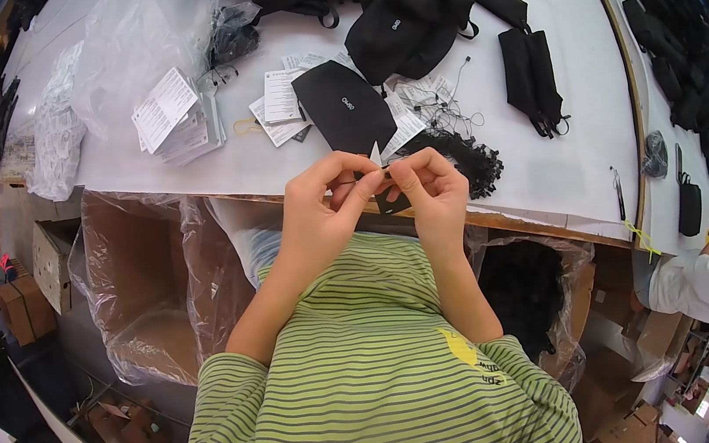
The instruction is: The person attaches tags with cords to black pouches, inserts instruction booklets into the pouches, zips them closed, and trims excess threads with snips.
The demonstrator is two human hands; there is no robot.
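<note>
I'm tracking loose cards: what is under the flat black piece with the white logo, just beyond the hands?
White printed cards show past the left and right edges of the flat black piece, seemingly tucked partly beneath it. Whatever lies under its middle is covered.

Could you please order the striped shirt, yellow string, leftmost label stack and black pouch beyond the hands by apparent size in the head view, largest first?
Striped shirt
Black pouch and label stack: too alike to rank
Yellow string
</note>
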